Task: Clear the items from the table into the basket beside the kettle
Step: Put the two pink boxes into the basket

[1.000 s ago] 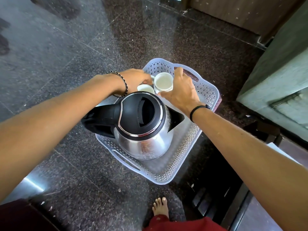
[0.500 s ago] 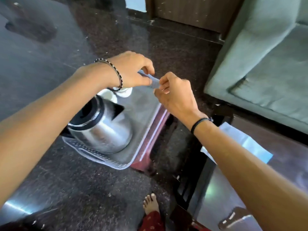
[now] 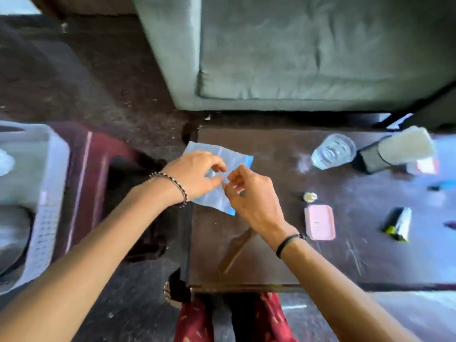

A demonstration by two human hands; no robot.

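A clear plastic bag [image 3: 206, 150] with a blue edge lies on the left corner of the dark wooden table [image 3: 259, 255]. My left hand [image 3: 195, 174] and my right hand [image 3: 254, 196] hover over its middle, fingertips meeting and pinching the plastic. Further right on the table are a drinking glass [image 3: 333, 151], a pink case [image 3: 319, 222], a small cream round item [image 3: 310, 196] and a black-and-green item [image 3: 397, 224]. The pale perforated basket [image 3: 49, 193] sits at the far left with the steel kettle [image 3: 12, 238] inside, mostly cut off.
The basket rests on a dark red stool [image 3: 91, 181] left of the table, with a gap of dark stone floor between. A grey-green sofa [image 3: 296, 58] stands behind the table. A black holder with a white roll [image 3: 404, 146] is at the table's back right.
My view has swung right from the basket and kettle to the table. Both hands left the cups in the basket and came to the plastic bag on the table corner.
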